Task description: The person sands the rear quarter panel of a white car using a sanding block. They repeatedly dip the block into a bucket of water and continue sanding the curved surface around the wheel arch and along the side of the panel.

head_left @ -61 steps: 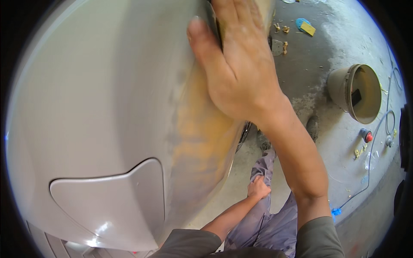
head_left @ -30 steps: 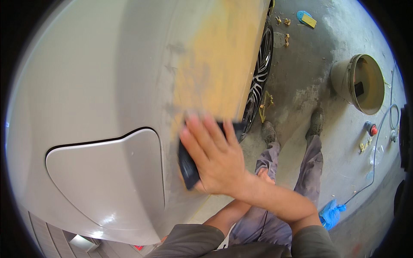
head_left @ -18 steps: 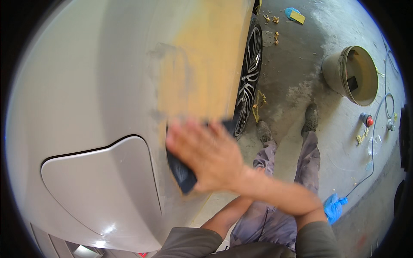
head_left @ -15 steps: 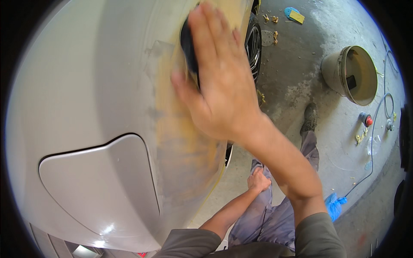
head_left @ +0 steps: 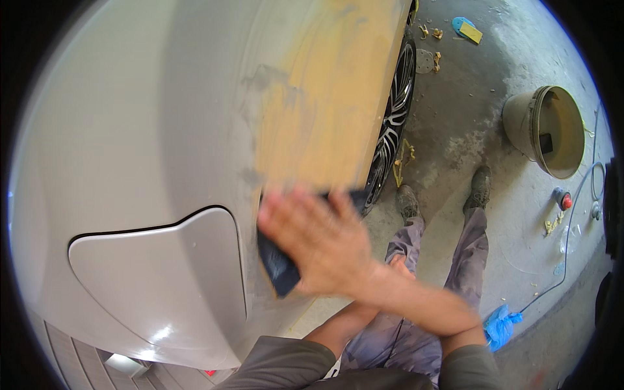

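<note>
My right hand (head_left: 315, 240), blurred by motion, presses a black sanding sheet (head_left: 276, 270) onto the lower end of a yellow-orange filler patch (head_left: 322, 91) on the curved side of a silver car body (head_left: 117, 117). Its fingers lie over the sheet. Just left of the hand is a closed fuel flap (head_left: 153, 273). My left hand (head_left: 399, 262) rests on my trouser leg (head_left: 406, 237), largely hidden behind my right wrist, so its grip is unclear. A wheel (head_left: 390, 130) with a dark multi-spoke rim shows past the panel's edge.
My shoes (head_left: 480, 192) stand on concrete floor beside a bucket (head_left: 520, 127) with a dark block inside. Around lie a red-topped tool (head_left: 563, 200), a hose (head_left: 565, 253), a blue plastic bag (head_left: 500, 325), torn tape scraps (head_left: 406, 156) and a blue disc with a yellow pad (head_left: 469, 32).
Since half a second ago, my right hand and the black sheet have come down from the top of the patch toward me, uncovering the wheel and yellow patch while covering much of my left hand.
</note>
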`<state>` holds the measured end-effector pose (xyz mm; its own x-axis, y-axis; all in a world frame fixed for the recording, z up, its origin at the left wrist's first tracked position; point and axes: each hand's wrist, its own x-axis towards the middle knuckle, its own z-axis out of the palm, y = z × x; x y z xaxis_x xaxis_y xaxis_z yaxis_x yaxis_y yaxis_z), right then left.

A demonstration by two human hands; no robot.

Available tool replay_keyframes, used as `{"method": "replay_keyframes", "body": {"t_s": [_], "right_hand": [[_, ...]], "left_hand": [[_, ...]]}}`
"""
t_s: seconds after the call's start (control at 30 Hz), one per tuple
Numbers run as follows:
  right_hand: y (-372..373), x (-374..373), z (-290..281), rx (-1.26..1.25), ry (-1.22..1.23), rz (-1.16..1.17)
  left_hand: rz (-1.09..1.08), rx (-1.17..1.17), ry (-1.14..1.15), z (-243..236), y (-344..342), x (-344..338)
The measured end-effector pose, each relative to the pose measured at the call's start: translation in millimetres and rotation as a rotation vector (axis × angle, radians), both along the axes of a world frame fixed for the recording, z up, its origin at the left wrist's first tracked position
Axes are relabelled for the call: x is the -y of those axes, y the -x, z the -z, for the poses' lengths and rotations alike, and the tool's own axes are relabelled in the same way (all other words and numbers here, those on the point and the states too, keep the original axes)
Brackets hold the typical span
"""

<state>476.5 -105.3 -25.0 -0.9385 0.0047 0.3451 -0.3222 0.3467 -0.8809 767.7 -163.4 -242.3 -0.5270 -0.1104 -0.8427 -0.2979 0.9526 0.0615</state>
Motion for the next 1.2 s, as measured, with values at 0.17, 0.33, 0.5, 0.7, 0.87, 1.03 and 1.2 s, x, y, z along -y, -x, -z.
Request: {"method": "replay_keyframes", "body": {"t_s": [0.17,0.33,0.5,0.7,0.87,1.03,1.2], "right_hand": [[9,1,-8,0.079,0.061,0.107],[22,-15,-4,0.014,-0.013,0.038],[11,-8,-15,-0.093,0.005,0.046],[105,-71,2,-0.141,0.061,0.131],[86,-59,-6,-0.038,0.069,0.109],[69,-74,-1,-0.093,-0.002,-0.164],[161,-127,71,-0.198,0.112,0.147]], "left_hand": [[0.074,0.117,-0.034,3,5,7],[-0.011,0.135,-0.021,-2,7,5],[-0.039,0.169,0.01,-12,17,0],[0.083,0.41,0.015,-12,35,3],[0.151,0.299,-0.021,-9,40,3],[0.164,0.111,-0.078,-7,43,4],[0.133,0.186,0.048,-3,65,-6]]}}
